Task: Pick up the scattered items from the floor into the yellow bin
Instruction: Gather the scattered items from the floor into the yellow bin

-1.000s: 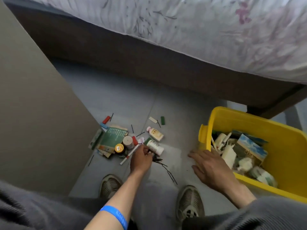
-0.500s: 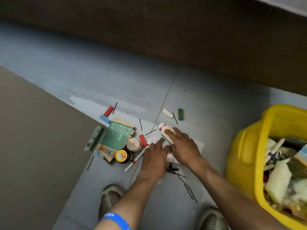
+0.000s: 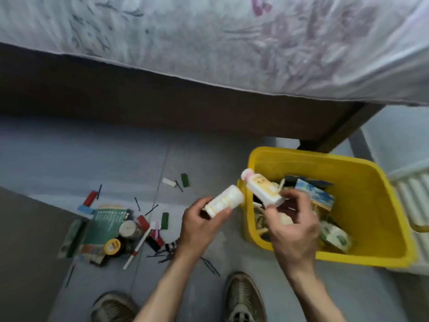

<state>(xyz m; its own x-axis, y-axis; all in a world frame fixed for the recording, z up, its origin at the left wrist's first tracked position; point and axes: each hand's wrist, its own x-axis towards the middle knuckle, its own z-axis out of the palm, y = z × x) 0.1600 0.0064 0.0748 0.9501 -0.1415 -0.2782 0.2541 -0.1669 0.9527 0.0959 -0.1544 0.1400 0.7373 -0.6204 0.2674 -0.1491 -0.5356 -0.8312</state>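
Note:
My left hand grips a white round bottle just left of the yellow bin. My right hand holds a cream bottle with a pink cap over the bin's left rim. The bin on the floor holds several boxes and packets. To the left a pile stays on the floor: a green booklet, a yellow-lidded jar, a round tin, a white pen, red, blue and green blocks, and black hairpins.
A bed with a floral sheet and a dark frame spans the back. A grey panel stands at the left. A white radiator is right of the bin. My two shoes are below.
Both hands lifted from the pile, each with a bottle, and moved right to the bin. The view swung back up and right.

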